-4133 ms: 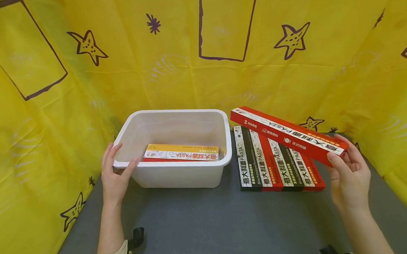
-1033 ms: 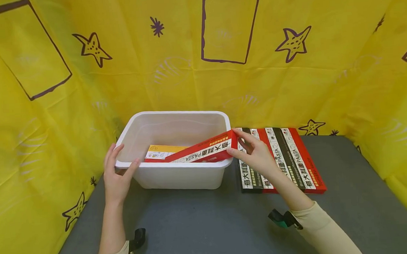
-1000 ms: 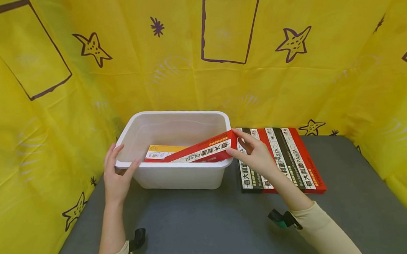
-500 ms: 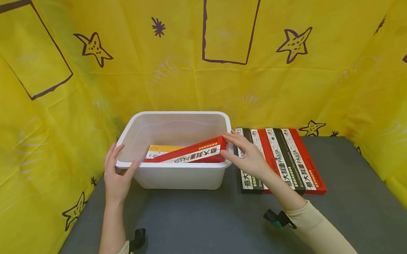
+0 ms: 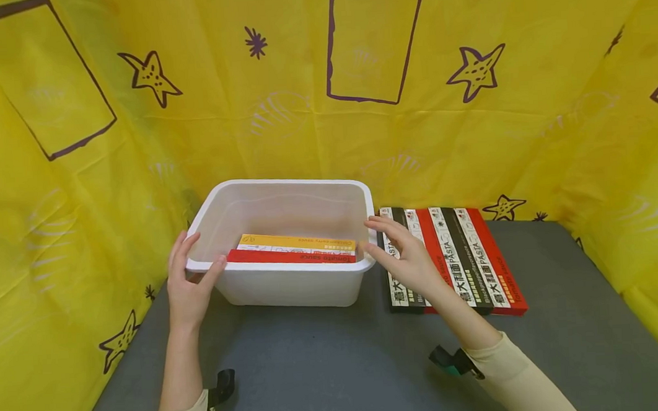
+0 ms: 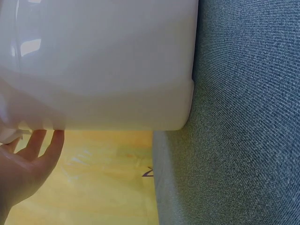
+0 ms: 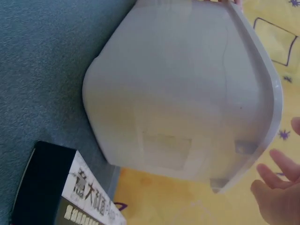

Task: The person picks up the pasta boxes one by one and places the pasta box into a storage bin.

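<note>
In the head view my left hand [image 5: 191, 293] grips the front left corner of a white plastic bin [image 5: 285, 288], thumb over the front rim and fingers along the side. The left wrist view shows those fingers [image 6: 49, 154] against the bin's wall. Inside the bin lies a red tomato sauce pasta box [image 5: 298, 256], partly hidden by the front wall. Behind it is a yellow chicken curry pasta box [image 5: 303, 239]. My right hand [image 5: 407, 257] holds nothing; its fingers are spread at the bin's right rim.
To the right of the bin, several pasta boxes [image 5: 460, 254], black and red by turns, lie side by side on the grey tabletop [image 5: 315, 367]. A yellow patterned cloth [image 5: 280, 133] hangs behind and along both sides.
My right hand brought the red pasta box from the right into the bin, lowered its raised right end and let go. My left hand stayed on the bin's corner.
</note>
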Action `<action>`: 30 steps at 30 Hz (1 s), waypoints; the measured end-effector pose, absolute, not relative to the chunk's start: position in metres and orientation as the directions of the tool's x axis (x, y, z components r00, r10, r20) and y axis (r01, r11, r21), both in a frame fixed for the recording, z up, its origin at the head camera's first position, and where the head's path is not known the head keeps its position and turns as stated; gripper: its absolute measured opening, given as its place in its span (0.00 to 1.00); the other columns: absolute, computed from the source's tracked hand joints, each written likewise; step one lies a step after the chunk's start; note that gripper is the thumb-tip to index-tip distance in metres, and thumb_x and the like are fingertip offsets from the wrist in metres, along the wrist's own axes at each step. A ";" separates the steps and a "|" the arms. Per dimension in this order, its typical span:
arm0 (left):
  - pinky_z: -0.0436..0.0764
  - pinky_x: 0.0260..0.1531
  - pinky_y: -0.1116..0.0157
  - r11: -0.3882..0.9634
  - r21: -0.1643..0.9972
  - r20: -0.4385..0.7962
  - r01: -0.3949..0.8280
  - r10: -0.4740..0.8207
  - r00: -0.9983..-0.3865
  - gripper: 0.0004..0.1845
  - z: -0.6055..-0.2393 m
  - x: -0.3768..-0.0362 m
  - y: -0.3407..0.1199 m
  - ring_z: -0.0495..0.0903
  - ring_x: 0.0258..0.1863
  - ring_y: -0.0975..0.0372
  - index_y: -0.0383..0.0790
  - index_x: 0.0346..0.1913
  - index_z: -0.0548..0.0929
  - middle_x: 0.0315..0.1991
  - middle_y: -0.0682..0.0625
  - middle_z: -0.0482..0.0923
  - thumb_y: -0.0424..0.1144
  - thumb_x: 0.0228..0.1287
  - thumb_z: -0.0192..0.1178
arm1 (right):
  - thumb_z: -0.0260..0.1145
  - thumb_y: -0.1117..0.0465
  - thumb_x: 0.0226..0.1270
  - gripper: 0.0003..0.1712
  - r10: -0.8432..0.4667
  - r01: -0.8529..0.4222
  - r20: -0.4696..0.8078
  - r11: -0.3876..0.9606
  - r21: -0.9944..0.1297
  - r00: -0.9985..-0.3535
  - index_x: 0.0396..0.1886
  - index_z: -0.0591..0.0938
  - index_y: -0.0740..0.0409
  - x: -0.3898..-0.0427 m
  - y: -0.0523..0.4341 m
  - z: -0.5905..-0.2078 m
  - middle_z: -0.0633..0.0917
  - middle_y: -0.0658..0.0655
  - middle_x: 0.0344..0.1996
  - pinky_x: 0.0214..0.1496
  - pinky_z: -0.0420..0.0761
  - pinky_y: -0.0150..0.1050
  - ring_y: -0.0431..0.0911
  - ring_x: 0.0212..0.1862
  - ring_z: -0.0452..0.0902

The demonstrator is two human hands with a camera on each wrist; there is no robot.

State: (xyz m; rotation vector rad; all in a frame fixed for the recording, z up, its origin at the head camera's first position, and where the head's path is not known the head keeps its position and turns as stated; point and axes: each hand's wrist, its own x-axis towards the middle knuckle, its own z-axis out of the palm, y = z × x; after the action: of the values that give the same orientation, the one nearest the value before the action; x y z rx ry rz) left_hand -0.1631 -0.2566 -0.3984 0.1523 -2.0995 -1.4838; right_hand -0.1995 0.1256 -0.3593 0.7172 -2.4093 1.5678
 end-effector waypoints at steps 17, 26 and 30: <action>0.66 0.63 0.51 0.371 0.903 0.369 0.218 -0.405 -0.836 0.34 -0.399 -0.167 -0.257 0.56 0.70 0.59 0.49 0.68 0.73 0.73 0.58 0.56 0.38 0.56 0.69 | 0.67 0.59 0.66 0.31 -0.214 -0.344 0.294 0.254 -0.904 -0.932 0.68 0.71 0.56 -0.194 0.160 -0.378 0.71 0.53 0.66 0.66 0.66 0.45 0.50 0.69 0.63; 0.68 0.61 0.46 0.348 0.919 0.329 0.186 -0.414 -0.849 0.35 -0.400 -0.168 -0.258 0.57 0.69 0.58 0.50 0.69 0.72 0.74 0.58 0.55 0.39 0.56 0.69 | 0.69 0.57 0.65 0.35 -0.154 -0.256 0.223 0.247 -0.934 -0.963 0.70 0.68 0.55 -0.191 0.187 -0.391 0.70 0.55 0.67 0.69 0.63 0.47 0.50 0.69 0.62; 0.68 0.61 0.45 0.337 0.923 0.322 0.185 -0.417 -0.850 0.35 -0.400 -0.167 -0.257 0.58 0.69 0.57 0.50 0.69 0.72 0.73 0.58 0.56 0.39 0.57 0.69 | 0.70 0.55 0.64 0.36 -0.116 -0.244 0.220 0.280 -0.928 -0.969 0.70 0.68 0.54 -0.189 0.198 -0.397 0.70 0.57 0.67 0.68 0.64 0.51 0.53 0.68 0.63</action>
State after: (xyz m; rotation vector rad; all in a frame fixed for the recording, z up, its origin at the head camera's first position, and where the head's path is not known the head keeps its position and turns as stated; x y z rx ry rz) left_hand -0.1672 -0.2574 -0.3996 0.2031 -2.0927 -1.5438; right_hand -0.1885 0.1976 -0.3966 0.3425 -2.4238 1.7894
